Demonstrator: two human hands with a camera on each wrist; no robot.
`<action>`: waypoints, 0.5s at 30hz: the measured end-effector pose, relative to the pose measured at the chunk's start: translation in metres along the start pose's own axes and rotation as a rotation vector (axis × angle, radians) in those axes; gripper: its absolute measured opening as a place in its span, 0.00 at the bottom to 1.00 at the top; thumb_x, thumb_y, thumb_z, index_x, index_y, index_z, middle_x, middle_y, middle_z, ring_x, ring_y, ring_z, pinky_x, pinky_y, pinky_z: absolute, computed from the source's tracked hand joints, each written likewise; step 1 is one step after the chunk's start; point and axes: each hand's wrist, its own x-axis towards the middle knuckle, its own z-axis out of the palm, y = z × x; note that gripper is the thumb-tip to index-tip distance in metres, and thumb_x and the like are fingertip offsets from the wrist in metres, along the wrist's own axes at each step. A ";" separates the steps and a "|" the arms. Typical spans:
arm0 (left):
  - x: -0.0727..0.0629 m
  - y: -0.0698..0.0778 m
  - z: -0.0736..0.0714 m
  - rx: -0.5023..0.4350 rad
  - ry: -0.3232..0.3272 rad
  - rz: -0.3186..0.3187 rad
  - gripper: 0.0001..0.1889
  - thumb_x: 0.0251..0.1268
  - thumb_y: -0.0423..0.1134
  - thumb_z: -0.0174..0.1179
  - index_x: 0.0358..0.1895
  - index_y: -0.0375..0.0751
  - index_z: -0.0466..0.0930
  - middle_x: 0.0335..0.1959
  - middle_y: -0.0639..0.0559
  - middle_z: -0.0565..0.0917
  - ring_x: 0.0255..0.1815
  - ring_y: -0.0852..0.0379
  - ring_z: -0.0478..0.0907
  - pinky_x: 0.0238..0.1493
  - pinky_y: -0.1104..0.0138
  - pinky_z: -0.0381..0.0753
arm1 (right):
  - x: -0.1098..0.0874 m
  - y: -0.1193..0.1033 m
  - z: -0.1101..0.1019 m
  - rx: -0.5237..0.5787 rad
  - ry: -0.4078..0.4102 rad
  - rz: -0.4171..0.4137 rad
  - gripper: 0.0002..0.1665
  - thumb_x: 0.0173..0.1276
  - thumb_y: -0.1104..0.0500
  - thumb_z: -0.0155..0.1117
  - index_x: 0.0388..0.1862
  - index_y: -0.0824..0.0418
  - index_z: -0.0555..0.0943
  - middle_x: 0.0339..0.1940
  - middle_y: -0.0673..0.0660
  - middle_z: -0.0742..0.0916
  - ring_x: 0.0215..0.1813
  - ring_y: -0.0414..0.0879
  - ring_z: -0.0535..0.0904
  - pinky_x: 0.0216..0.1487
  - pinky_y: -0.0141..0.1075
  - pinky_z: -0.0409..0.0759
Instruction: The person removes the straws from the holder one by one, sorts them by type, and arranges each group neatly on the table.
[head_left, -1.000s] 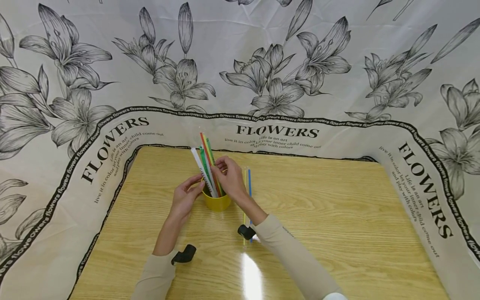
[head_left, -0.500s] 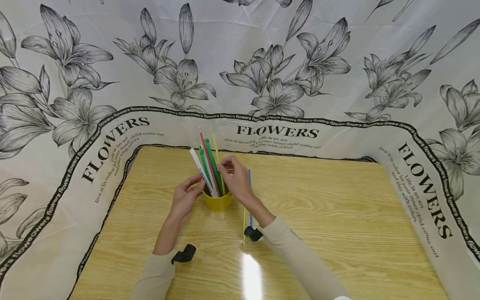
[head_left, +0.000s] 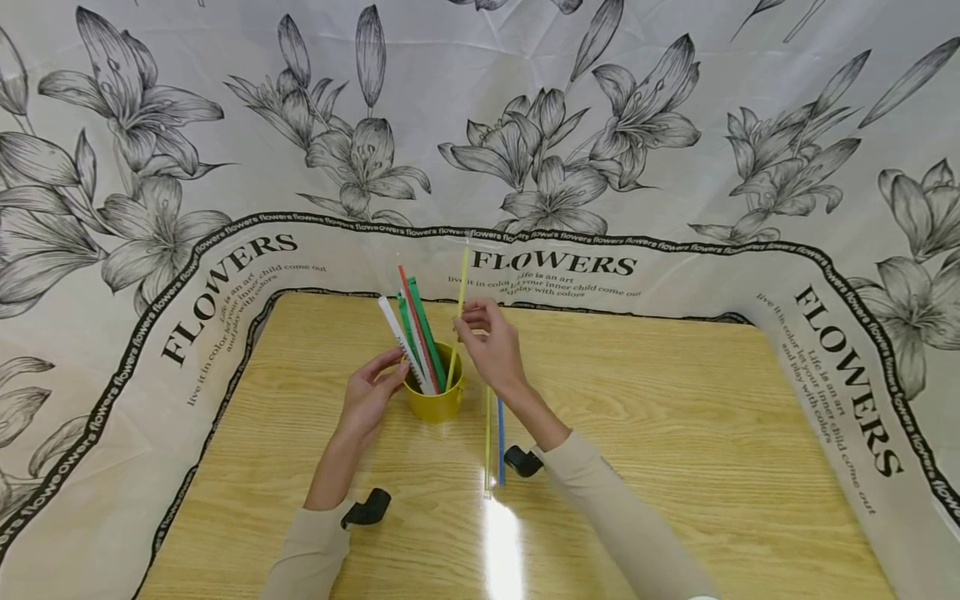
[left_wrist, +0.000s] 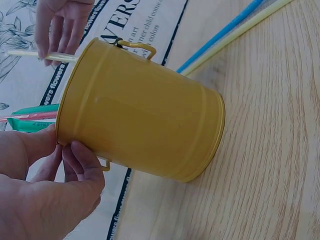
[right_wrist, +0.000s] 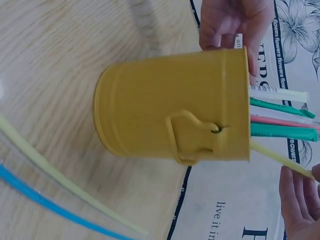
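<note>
A small yellow metal bucket (head_left: 436, 406) stands on the table, holding several wrapped straws. My left hand (head_left: 371, 390) grips its rim from the left, seen close up in the left wrist view with the thumb at the edge. My right hand (head_left: 491, 346) pinches a thin yellow straw (head_left: 462, 279) above the bucket's right side; its lower end is inside the rim. Still leaning left in the bucket are a white-wrapped straw (head_left: 393, 321), green-wrapped straws (right_wrist: 285, 131) and a red straw (head_left: 408, 287).
Right of the bucket, a blue straw (head_left: 501, 442) and another yellow straw (head_left: 488, 442) lie side by side on the wooden table (head_left: 675, 433). Small wire handles (right_wrist: 175, 140) stick out from the bucket's sides. A flower-printed cloth (head_left: 420, 192) borders the table's back and sides.
My right hand has moved right, drawing the yellow straw away from the green-wrapped ones and partly up. The left hand stays at the bucket's rim.
</note>
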 end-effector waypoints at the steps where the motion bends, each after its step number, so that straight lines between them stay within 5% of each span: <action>1: 0.000 0.000 0.000 0.002 0.000 0.000 0.20 0.76 0.29 0.60 0.68 0.30 0.75 0.61 0.43 0.76 0.60 0.46 0.77 0.51 0.72 0.83 | 0.001 -0.001 -0.002 0.017 0.006 0.006 0.14 0.75 0.67 0.65 0.56 0.69 0.76 0.47 0.66 0.87 0.49 0.58 0.85 0.48 0.44 0.88; 8: 0.001 0.000 0.000 -0.007 0.002 -0.006 0.21 0.75 0.29 0.60 0.67 0.29 0.75 0.61 0.43 0.76 0.54 0.54 0.79 0.52 0.71 0.83 | 0.009 -0.008 -0.017 0.131 0.055 0.050 0.16 0.74 0.69 0.64 0.58 0.72 0.75 0.48 0.70 0.84 0.48 0.66 0.85 0.46 0.50 0.89; 15: 0.002 0.000 0.000 0.006 -0.007 -0.010 0.20 0.76 0.29 0.60 0.67 0.29 0.75 0.62 0.42 0.75 0.53 0.56 0.79 0.52 0.71 0.83 | 0.016 -0.012 -0.033 0.201 0.122 0.088 0.16 0.74 0.69 0.63 0.57 0.72 0.75 0.48 0.72 0.84 0.42 0.50 0.88 0.44 0.42 0.90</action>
